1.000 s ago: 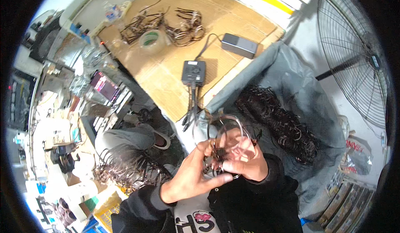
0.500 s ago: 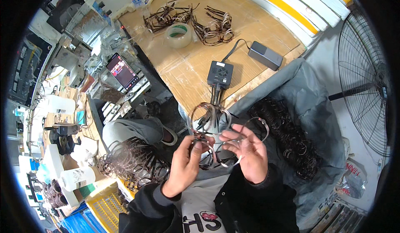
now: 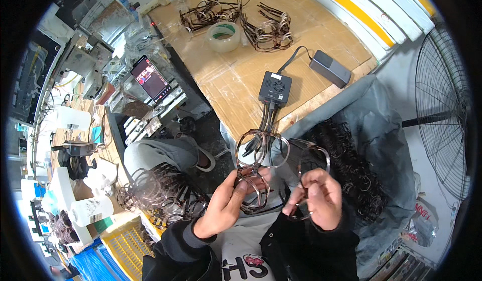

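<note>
Brown glasses frames (image 3: 249, 167) are grasped in the left hand (image 3: 225, 208); the right hand (image 3: 325, 200), just beside it, pinches another frame (image 3: 328, 158) — a light hold on the rims should keep them from snagging.

Gap between left hand (image 3: 225, 209) and right hand (image 3: 322, 200) narrow; eyewear frames (image 3: 237, 148) jut up from both, rims crowding it. Ahead, cables (image 3: 267, 118) hang over the near corner of the table (image 3: 216, 82), blocking a low reach; black box (image 3: 274, 87) just behind. Freer lane left of box, up to tape roll (image 3: 223, 41). Frame heap (image 3: 168, 193) beside left forearm; grey fabric (image 3: 394, 155) walls the right (dark bundle (image 3: 359, 173) within).
</note>
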`<state>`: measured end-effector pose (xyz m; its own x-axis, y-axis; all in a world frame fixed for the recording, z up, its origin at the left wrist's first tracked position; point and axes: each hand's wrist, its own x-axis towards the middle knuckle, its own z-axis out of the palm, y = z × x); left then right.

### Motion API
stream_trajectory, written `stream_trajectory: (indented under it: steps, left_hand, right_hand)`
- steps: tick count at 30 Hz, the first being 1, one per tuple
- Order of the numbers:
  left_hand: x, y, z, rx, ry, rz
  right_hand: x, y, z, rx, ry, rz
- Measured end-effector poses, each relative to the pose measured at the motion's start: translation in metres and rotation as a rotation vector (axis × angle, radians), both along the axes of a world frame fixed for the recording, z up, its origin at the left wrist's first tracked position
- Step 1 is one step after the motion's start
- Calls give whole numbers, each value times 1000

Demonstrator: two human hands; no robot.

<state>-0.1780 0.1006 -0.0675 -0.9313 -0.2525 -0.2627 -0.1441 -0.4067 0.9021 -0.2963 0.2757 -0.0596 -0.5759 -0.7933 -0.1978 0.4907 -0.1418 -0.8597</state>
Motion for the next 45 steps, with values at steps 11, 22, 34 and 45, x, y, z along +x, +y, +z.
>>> stream_trajectory:
  steps: [11,22,34,45]
  left_hand:
    - [3,-2,-1,133,149,-54]
    - [12,-2,-1,45,140,109]
    - [21,-5,8,-38,9,107]
    - [16,-5,4,-2,53,187]
  right_hand:
    - [-22,21,26,18,334,-327]
    - [-14,13,30,255,584,-101]
    - [-5,-1,14,252,743,-92]
    - [-7,-3,20,334,546,-168]
